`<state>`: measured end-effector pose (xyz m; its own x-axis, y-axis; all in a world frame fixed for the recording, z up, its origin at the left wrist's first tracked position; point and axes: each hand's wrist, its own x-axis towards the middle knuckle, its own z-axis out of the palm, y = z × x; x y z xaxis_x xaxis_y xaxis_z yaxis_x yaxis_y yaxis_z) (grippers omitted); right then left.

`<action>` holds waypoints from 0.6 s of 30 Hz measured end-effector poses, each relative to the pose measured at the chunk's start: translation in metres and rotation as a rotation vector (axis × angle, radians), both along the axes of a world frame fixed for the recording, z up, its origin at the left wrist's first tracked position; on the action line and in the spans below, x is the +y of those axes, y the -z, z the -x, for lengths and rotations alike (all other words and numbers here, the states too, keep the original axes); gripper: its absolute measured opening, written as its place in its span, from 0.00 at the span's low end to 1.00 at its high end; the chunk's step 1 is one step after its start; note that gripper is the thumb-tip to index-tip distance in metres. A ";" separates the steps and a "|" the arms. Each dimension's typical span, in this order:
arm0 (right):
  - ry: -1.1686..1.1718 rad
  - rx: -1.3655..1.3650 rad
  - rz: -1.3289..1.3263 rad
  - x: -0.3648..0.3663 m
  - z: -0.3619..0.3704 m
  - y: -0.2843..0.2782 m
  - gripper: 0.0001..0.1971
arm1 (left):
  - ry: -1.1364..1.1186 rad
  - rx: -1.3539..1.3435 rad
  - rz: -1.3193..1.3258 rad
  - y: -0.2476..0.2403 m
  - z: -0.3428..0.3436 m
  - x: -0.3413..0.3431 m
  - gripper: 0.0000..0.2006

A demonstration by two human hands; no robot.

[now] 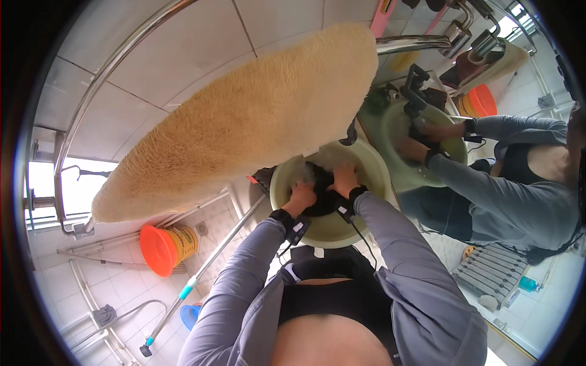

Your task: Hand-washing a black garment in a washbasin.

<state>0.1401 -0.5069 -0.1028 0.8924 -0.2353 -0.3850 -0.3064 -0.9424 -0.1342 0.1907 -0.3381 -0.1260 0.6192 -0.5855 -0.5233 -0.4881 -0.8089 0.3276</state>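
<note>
While both hands, left hand (pixel 301 196) and right hand (pixel 345 181), clench a dark cloth (pixel 318 194), they press it down into the pale green basin (pixel 372 177), apparently to scrub it.

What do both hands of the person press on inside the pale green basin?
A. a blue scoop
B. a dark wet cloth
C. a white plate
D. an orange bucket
B: the left hand and right hand grip a dark wet cloth in the pale green basin.
</note>
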 end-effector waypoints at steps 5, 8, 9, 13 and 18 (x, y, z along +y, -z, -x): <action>0.300 -0.070 -0.556 -0.012 -0.006 -0.022 0.30 | -0.832 0.952 0.823 -0.009 -0.015 0.008 0.23; 0.392 -0.192 -1.117 0.020 0.002 -0.043 0.32 | -1.045 1.190 1.064 -0.009 -0.025 0.021 0.21; 0.355 -0.204 -1.062 0.041 0.001 -0.067 0.32 | -1.057 1.182 1.069 -0.017 -0.028 0.029 0.21; 0.125 -0.568 -0.647 0.088 0.023 -0.114 0.30 | -1.146 1.490 0.929 -0.094 -0.025 0.022 0.19; 0.342 -0.562 -0.730 0.086 0.029 -0.121 0.25 | -0.700 1.111 1.030 -0.116 0.003 0.014 0.18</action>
